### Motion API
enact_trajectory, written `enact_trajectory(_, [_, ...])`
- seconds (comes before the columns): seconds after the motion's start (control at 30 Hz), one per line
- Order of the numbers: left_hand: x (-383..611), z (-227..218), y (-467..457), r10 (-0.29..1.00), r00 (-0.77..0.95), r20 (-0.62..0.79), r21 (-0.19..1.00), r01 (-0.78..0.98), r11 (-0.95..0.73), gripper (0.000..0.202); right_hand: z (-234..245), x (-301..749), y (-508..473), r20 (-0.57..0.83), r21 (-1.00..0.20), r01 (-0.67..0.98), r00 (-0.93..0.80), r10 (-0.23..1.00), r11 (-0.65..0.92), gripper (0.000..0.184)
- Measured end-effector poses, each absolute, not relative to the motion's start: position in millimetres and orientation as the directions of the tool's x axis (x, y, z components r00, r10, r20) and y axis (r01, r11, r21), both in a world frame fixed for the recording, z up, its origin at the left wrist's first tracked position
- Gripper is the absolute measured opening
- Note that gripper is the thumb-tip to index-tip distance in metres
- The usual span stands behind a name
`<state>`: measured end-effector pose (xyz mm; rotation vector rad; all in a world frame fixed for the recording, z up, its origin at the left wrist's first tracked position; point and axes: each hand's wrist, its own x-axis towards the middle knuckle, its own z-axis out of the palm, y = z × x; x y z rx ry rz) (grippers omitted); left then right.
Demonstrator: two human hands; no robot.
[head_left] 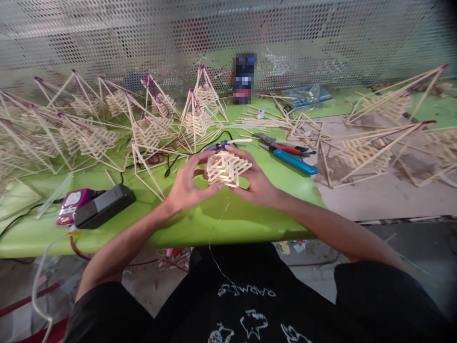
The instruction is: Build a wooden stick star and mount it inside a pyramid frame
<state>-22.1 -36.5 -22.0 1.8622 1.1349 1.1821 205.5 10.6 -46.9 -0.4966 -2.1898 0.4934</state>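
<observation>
Between my two hands, above the front of the green table [250, 221], is a small stacked lattice of pale wooden sticks [228, 167]. My left hand [189, 183] grips its left side, fingers curled over the back and thumb at the front. On the opposite side, my right hand [259, 181] holds it with thumb low and fingers behind. Just behind the lattice lies a blue glue gun [222, 144] with a pale glue stick, partly hidden by my fingers. A thin strand of glue hangs from near the lattice toward my shirt.
Pliers [267, 141], a red-handled tool [291, 150] and a blue-handled cutter [294, 162] lie to the right. Stick pyramids [150, 128] crowd the left; more stand on a board [342, 205] at right. A power strip [73, 205] and black adapter [105, 205] sit front left.
</observation>
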Motion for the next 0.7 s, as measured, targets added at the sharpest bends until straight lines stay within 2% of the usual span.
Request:
enact_trajectory(0.23, [-29,-14,-31,0.874,0.205,0.44,0.728,0.488,-0.481,0.069,-41,212,15,0.635,-0.577,0.132,-0.547,0.545,0.806,0.007])
enact_trajectory(0.37, [-35,-11,-27,0.869,0.244,0.431,0.662,0.569,-0.488,0.07,-39,213,14,0.641,-0.598,0.1,-0.536,0.549,0.795,0.005])
enact_trajectory(0.53, [-38,-10,-25,0.858,0.283,0.428,0.643,0.572,-0.509,0.069,-38,216,16,0.626,-0.651,0.074,-0.51,0.59,0.755,0.005])
enact_trajectory(0.7, [-40,-6,-24,0.818,0.337,0.466,0.592,0.568,-0.571,0.07,-35,218,17,0.651,-0.633,0.058,-0.499,0.572,0.772,0.006])
